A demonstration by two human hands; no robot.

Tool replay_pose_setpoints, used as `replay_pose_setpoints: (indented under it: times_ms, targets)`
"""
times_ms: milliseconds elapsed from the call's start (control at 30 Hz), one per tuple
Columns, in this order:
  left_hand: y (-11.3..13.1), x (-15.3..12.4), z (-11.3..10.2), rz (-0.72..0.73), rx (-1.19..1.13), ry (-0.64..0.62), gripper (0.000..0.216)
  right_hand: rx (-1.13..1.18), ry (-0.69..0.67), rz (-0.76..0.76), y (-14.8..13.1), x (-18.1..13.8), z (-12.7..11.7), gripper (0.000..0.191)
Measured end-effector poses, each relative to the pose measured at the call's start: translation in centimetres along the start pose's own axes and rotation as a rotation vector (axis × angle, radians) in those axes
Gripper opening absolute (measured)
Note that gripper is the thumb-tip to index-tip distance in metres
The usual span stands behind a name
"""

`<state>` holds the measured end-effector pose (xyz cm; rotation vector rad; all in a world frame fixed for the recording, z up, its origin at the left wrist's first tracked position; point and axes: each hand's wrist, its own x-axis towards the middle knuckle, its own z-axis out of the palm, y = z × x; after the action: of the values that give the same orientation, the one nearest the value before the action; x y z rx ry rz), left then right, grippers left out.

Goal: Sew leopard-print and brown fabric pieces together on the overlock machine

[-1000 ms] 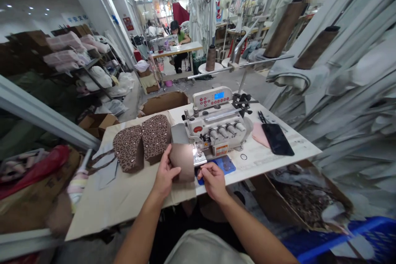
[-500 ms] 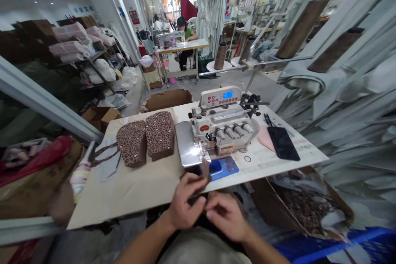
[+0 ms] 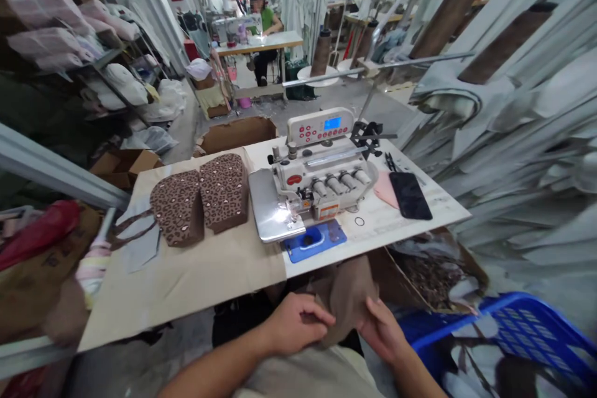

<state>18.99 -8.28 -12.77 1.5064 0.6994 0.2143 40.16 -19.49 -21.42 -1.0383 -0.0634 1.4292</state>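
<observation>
Both my hands are below the table's front edge, over my lap, gripping a plain brown fabric piece (image 3: 346, 294). My left hand (image 3: 295, 322) is closed on its left side. My right hand (image 3: 381, 328) pinches its right edge. On the table (image 3: 196, 277) stands a white overlock sewing machine (image 3: 317, 180) with a lit work area and a blue plate (image 3: 313, 240) in front. Left of the machine lie two stacks of leopard-print pieces (image 3: 199, 200).
A black phone (image 3: 410, 195) and a pink piece lie right of the machine. A cardboard box of fabric (image 3: 431, 273) and a blue crate (image 3: 508, 339) stand at my right. Thread cones hang above. Another person sews at a far table (image 3: 259, 43). Shelves of bundles line the left.
My hands pulled the brown piece off the machine bed and down toward my lap. The camera view tilted downward and shifted right, bringing the blue crate into sight.
</observation>
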Motion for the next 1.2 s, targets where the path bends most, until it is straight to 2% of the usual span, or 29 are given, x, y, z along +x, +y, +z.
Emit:
replay_pose_setpoints:
  times_ms: [67, 100, 133, 267, 333, 433, 567, 700, 767, 833, 900, 967, 1033, 1067, 1100, 1133, 1200]
  targets:
    - [-2.0, -1.3, 0.2, -0.197, -0.063, -0.119, 0.027, -0.054, 0.057, 0.099, -0.1, -0.1, -1.4, 0.043]
    - [-2.8, -1.7, 0.2, -0.237, -0.037, -0.123, 0.028, -0.091, 0.067, 0.114, -0.2, 0.0, -2.0, 0.041]
    - [-3.4, -1.9, 0.0, -0.234, 0.025, -0.09, 0.027, -0.125, 0.074, 0.099, -0.3, 0.3, -2.6, 0.041]
    - [-5.9, -0.7, -0.9, -0.057, 0.345, 0.15, 0.032, -0.307, 0.143, 0.005, 0.0, 2.0, -4.4, 0.05]
    - [-7.5, 0.4, -1.3, -0.122, 0.39, 0.202, 0.038, -0.438, 0.211, 0.043, 0.9, 3.0, -5.1, 0.055]
    - [-9.8, 1.5, -1.6, -0.268, 0.387, 0.225, 0.044, -0.553, 0.28, 0.093, 2.7, 4.1, -5.8, 0.056]
    - [-11.7, 1.5, -1.6, -0.244, 0.416, 0.267, 0.046, -0.666, 0.314, 0.052, 4.1, 4.2, -6.7, 0.051]
    - [-12.1, 1.3, -1.4, -0.315, 0.478, 0.227, 0.053, -0.834, 0.379, -0.071, 4.2, 4.0, -6.3, 0.05]
    - [-11.5, 1.0, -1.4, -0.337, 0.502, 0.202, 0.058, -1.009, 0.341, -0.242, 4.2, 4.3, -5.0, 0.049]
    - [-10.2, 0.3, -1.7, -0.332, 0.541, 0.12, 0.06, -1.282, 0.208, -0.485, 4.2, 4.7, -3.3, 0.045]
    - [-8.1, -0.8, -2.5, -0.281, 0.562, -0.022, 0.057, -1.558, 0.044, -0.676, 4.4, 5.3, -1.8, 0.041]
    - [-5.4, -2.4, -4.0, -0.187, 0.498, -0.165, 0.054, -1.73, -0.059, -0.713, 4.6, 5.8, -0.9, 0.035]
    - [-2.5, -4.1, -6.6, -0.088, 0.398, -0.215, 0.049, -1.803, -0.101, -0.685, 4.8, 6.2, -0.8, 0.03]
    - [-1.1, -5.0, -8.2, -0.046, 0.378, -0.171, 0.045, -1.792, -0.112, -0.679, 4.9, 6.4, -0.9, 0.03]
    - [0.2, -5.9, -10.2, -0.002, 0.406, -0.064, 0.037, -1.749, -0.12, -0.694, 5.0, 6.5, -1.0, 0.033]
    - [1.3, -6.7, -12.3, 0.037, 0.476, 0.102, 0.028, -1.681, -0.143, -0.719, 5.2, 6.5, -1.2, 0.034]
    - [2.9, -7.9, -16.7, 0.053, 0.684, 0.528, 0.021, -1.523, -0.199, -0.77, 5.3, 6.5, -1.1, 0.036]
